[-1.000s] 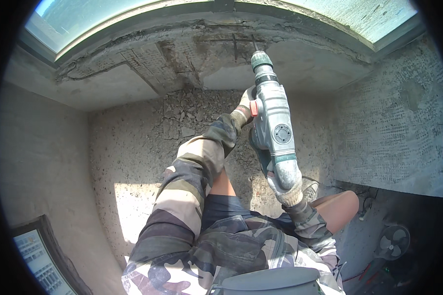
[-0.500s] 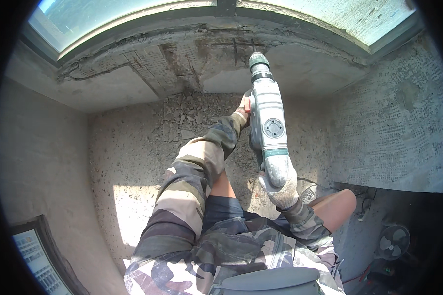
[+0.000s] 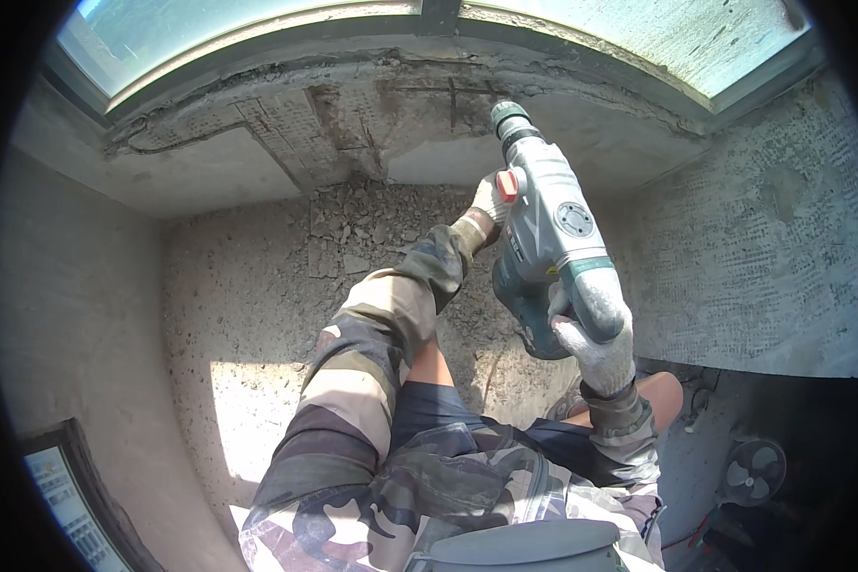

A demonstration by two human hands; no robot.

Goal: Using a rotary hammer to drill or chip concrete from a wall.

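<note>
A grey and dark green rotary hammer point(image 3: 548, 181) points away from me, slanted with its nose to the far left. The chuck point(image 3: 510, 116) is in front of the broken wall strip below the window; I cannot clearly make out the bit. My left hand point(image 3: 488, 198), in a pale work glove, is closed at the tool's front left, beside a red knob point(image 3: 508, 186); what it grips there is partly hidden. Gloved too, my right hand point(image 3: 602, 357) wraps the rear handle point(image 3: 596, 300). Several chipped patches with exposed rusty bars point(image 3: 453, 100) mark the wall strip point(image 3: 353, 119).
Broken rubble point(image 3: 367, 224) lies on the floor at the wall's foot. A roughened wall point(image 3: 753, 238) stands to the right, a smooth one point(image 3: 76, 276) to the left. Window panes point(image 3: 629, 43) run along the far side. A small fan point(image 3: 756, 472) stands at lower right.
The rotary hammer has swung: its rear and my right hand moved right, and its nose shifted slightly right and nearer. More of its left side shows. My left hand stays closed at the front.
</note>
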